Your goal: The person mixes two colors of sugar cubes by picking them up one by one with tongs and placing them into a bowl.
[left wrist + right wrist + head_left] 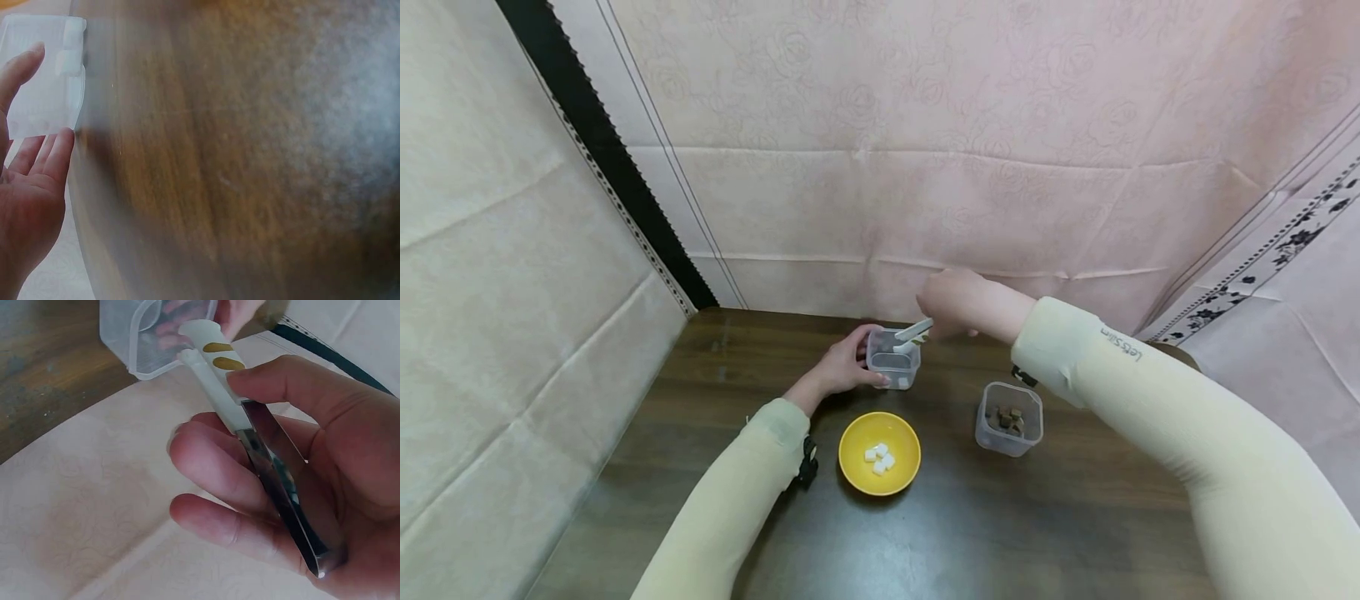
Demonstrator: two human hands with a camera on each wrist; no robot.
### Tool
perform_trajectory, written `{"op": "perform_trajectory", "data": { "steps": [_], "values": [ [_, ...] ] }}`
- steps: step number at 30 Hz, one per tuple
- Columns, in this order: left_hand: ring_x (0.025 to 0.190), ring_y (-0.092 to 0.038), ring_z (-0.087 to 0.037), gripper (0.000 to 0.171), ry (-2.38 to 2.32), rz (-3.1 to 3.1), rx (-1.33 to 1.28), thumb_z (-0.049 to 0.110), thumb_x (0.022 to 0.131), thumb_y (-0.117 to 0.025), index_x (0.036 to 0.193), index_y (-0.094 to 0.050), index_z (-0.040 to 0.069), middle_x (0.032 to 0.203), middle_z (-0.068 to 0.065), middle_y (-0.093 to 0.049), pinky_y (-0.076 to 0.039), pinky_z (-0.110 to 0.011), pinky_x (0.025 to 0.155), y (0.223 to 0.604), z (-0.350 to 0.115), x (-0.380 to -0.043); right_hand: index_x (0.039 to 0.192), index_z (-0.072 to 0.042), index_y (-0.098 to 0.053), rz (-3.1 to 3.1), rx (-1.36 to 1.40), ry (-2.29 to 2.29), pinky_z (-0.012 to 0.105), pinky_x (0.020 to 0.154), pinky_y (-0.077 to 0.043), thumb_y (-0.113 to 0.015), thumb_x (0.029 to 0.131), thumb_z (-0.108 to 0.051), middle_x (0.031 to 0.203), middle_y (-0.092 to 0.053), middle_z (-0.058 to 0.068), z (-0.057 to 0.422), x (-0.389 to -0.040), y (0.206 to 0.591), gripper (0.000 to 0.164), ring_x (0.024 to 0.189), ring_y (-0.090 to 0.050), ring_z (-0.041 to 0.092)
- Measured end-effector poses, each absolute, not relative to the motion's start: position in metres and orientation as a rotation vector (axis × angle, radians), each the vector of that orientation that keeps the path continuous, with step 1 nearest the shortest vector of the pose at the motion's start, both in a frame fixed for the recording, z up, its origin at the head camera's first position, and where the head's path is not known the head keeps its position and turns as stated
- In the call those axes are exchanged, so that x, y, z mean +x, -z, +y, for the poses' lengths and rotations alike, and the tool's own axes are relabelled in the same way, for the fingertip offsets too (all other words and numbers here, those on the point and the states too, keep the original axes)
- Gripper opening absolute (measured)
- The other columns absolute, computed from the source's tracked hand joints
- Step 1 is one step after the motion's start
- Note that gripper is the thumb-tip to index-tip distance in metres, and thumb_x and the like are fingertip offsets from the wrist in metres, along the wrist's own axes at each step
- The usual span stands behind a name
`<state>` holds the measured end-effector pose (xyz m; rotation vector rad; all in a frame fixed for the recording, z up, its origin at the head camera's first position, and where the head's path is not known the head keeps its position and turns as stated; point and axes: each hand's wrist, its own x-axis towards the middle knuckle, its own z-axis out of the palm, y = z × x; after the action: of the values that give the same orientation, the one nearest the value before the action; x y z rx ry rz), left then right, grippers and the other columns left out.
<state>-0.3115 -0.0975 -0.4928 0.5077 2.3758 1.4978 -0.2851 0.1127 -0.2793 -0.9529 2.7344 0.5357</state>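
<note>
My left hand grips a clear plastic container at its left side, thumb on the near wall and fingers behind. White cubes show through the container's wall in the left wrist view. My right hand holds small tongs with metal arms and white tips, thumb on one arm and fingers under the other. The tongs' white tips point at the container's opening, slightly apart. Nearer to me, a yellow bowl bears several white cubes.
A second clear container with brown cubes stands to the right, below my right forearm. The wooden table ends at a patterned cloth behind the containers. More cloth hangs along the left.
</note>
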Motion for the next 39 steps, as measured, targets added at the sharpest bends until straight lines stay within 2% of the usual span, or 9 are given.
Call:
{"op": "perform_trajectory", "data": {
  "steps": [4, 10, 13, 18, 24, 33, 39],
  "values": [
    [0.138, -0.057, -0.031, 0.086, -1.507, 2.363, 0.516, 0.009, 0.085, -0.092, 0.155, -0.044, 0.019, 0.151, -0.013, -0.057, -0.048, -0.048, 0.116, 0.494, -0.097, -0.312, 0.068, -0.016, -0.051, 2.736, -0.994, -0.596, 0.04, 0.063, -0.058, -0.075, 0.081, -0.02, 0.074, -0.063, 0.004, 0.108, -0.291, 0.285, 0.028, 0.068, -0.065, 0.025],
    [0.138, -0.057, -0.03, 0.086, -1.512, 2.355, 0.51, 0.008, 0.084, -0.092, 0.154, -0.044, 0.021, 0.151, -0.012, -0.058, -0.048, -0.047, 0.117, 0.494, -0.098, -0.313, 0.069, -0.017, -0.049, 2.73, -0.995, -0.673, 0.043, 0.07, -0.061, -0.079, 0.081, -0.02, 0.079, -0.058, 0.003, 0.099, -0.299, 0.294, 0.032, 0.072, -0.055, 0.023],
    [0.137, -0.058, -0.03, 0.087, -1.511, 2.354, 0.511, 0.008, 0.084, -0.092, 0.155, -0.044, 0.021, 0.15, -0.013, -0.058, -0.048, -0.046, 0.116, 0.494, -0.099, -0.313, 0.072, -0.015, -0.052, 2.712, -1.042, -0.75, 0.044, 0.071, -0.063, -0.079, 0.082, -0.019, 0.081, -0.061, 0.004, 0.097, -0.301, 0.299, 0.029, 0.075, -0.061, 0.025],
    [0.137, -0.058, -0.03, 0.088, -1.511, 2.357, 0.512, 0.007, 0.084, -0.092, 0.156, -0.043, 0.02, 0.15, -0.014, -0.058, -0.049, -0.046, 0.115, 0.493, -0.098, -0.311, 0.082, -0.01, -0.068, 2.7, -1.219, -0.875, 0.045, 0.072, -0.063, -0.082, 0.083, -0.02, 0.089, -0.073, 0.009, 0.098, -0.3, 0.309, 0.017, 0.083, -0.071, 0.03],
    [0.137, -0.057, -0.03, 0.089, -1.51, 2.358, 0.517, 0.008, 0.084, -0.092, 0.157, -0.043, 0.018, 0.151, -0.015, -0.057, -0.049, -0.046, 0.115, 0.493, -0.099, -0.312, 0.09, -0.011, -0.075, 2.71, -1.329, -0.944, 0.042, 0.07, -0.063, -0.086, 0.082, -0.021, 0.092, -0.076, 0.007, 0.097, -0.3, 0.32, 0.016, 0.081, -0.073, 0.027],
    [0.137, -0.057, -0.029, 0.089, -1.501, 2.367, 0.518, 0.009, 0.084, -0.093, 0.156, -0.043, 0.021, 0.151, -0.013, -0.056, -0.049, -0.046, 0.116, 0.494, -0.1, -0.313, 0.095, -0.015, -0.079, 2.662, -1.448, -1.1, 0.035, 0.067, -0.062, -0.085, 0.088, -0.022, 0.093, -0.076, 0.002, 0.092, -0.3, 0.33, 0.011, 0.076, -0.07, 0.02],
    [0.138, -0.057, -0.029, 0.088, -1.497, 2.363, 0.509, 0.011, 0.084, -0.093, 0.156, -0.043, 0.022, 0.152, -0.011, -0.057, -0.048, -0.046, 0.117, 0.494, -0.099, -0.314, 0.101, -0.016, -0.081, 2.614, -1.503, -1.17, 0.033, 0.067, -0.063, -0.085, 0.091, -0.03, 0.094, -0.076, 0.004, 0.089, -0.298, 0.334, 0.019, 0.076, -0.071, 0.02]
  ]
}}
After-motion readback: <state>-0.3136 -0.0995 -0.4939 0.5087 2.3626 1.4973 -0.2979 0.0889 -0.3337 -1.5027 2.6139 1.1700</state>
